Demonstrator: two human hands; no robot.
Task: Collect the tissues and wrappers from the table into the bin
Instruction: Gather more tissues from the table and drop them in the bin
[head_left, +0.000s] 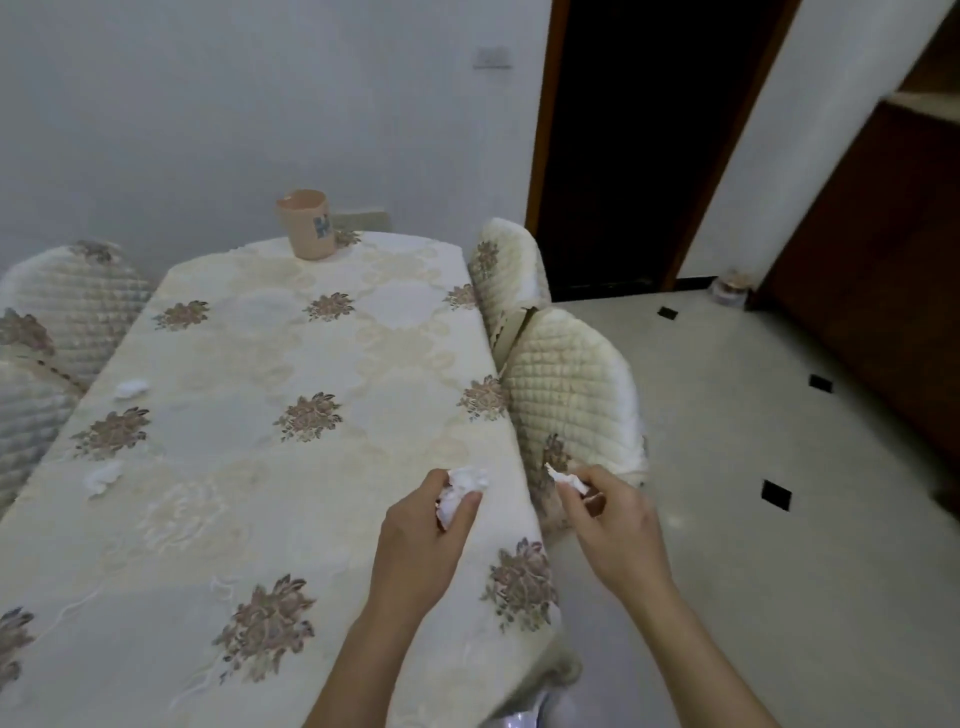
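Observation:
My left hand (423, 535) is closed around a crumpled white tissue (465, 486) above the table's right edge. Just past that edge, my right hand (613, 525) pinches a small white scrap of tissue or wrapper (569, 480) in front of a chair back. Two more crumpled tissues lie on the table's left side, one (131, 388) farther away and one (102, 477) nearer. A pinkish bin (306, 223) stands upright at the far end of the table (311, 364), which is covered by a cream floral cloth.
Quilted chair backs flank the table: two on the right (571, 395), (511, 275) and two on the left (67, 306). A tiled floor (753, 467) spreads to the right. A dark doorway (639, 145) and a brown wooden cabinet (883, 270) lie beyond.

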